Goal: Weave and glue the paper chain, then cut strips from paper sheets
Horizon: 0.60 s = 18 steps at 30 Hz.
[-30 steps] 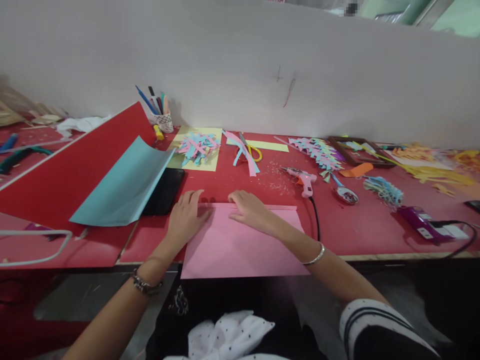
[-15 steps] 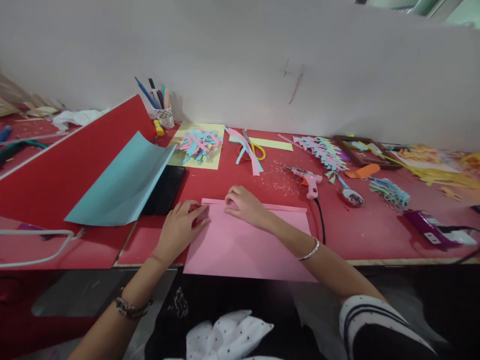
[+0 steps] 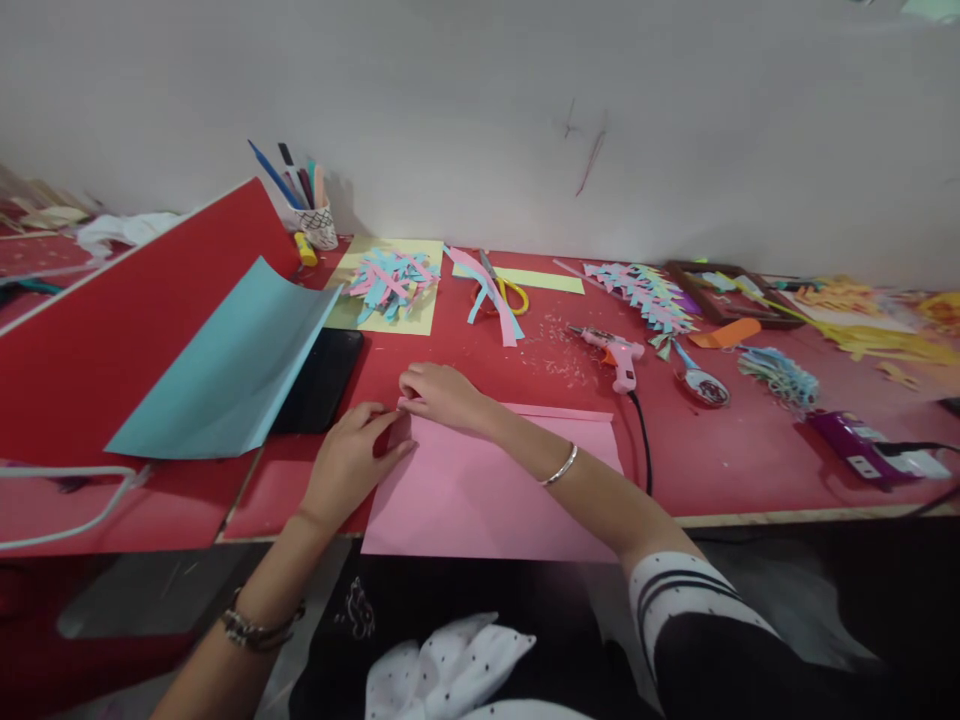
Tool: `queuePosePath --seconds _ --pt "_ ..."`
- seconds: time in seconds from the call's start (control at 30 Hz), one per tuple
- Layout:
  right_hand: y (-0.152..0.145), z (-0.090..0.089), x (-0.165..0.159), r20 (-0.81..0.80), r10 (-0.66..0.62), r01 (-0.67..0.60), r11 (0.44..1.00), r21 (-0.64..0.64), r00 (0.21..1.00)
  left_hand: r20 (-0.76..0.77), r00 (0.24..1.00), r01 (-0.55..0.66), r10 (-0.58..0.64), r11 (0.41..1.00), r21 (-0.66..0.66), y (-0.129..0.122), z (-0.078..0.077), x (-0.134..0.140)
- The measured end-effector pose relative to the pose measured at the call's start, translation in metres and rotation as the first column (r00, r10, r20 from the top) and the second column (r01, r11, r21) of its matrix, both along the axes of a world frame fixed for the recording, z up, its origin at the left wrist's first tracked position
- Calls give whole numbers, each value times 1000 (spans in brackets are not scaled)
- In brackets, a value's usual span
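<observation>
A sheet of pink paper (image 3: 495, 490) lies before me on the red table, its near edge overhanging the table's front. Along its far edge runs a narrow folded strip (image 3: 562, 412). My right hand (image 3: 442, 395) is closed on the fold at the far left corner, thumb and fingers pressed together there. At the same corner my left hand (image 3: 352, 455) rests against the paper's left edge, with thumb and forefinger apart and the tips touching the sheet. The other left fingers are partly hidden.
Left stand a leaning red board (image 3: 150, 310), a curved blue sheet (image 3: 225, 370) and a black tablet-like object (image 3: 326, 375). Behind lie cut paper strips (image 3: 394, 280) and scissors (image 3: 514, 295). A pink glue gun (image 3: 619, 355) with a cord and a purple power strip (image 3: 851, 445) lie right.
My right hand has slid left along the fold to the corner, close to my left hand. My left hand stays at the paper's left edge. The view has shifted slightly.
</observation>
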State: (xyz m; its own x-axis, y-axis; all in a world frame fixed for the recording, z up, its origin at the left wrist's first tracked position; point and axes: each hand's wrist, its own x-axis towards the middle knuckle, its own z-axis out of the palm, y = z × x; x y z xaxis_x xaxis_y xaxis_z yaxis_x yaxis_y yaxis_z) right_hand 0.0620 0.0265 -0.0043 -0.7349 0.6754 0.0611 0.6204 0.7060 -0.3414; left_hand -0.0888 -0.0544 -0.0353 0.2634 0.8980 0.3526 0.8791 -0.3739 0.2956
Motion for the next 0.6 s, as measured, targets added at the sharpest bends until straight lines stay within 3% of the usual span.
queuePosePath --seconds 0.17,0.33,0.6 --pt "3 1 0 -14 -20 19 999 -43 1000 -31 999 -35 33 998 -53 4 2 0" --pt "9 -5 0 -50 -73 68 992 -104 996 -180 983 -58 32 989 -139 2 13 9" --pt "9 -8 -1 -49 -86 80 992 -102 995 -351 923 -201 157 975 -92 -8 21 31"
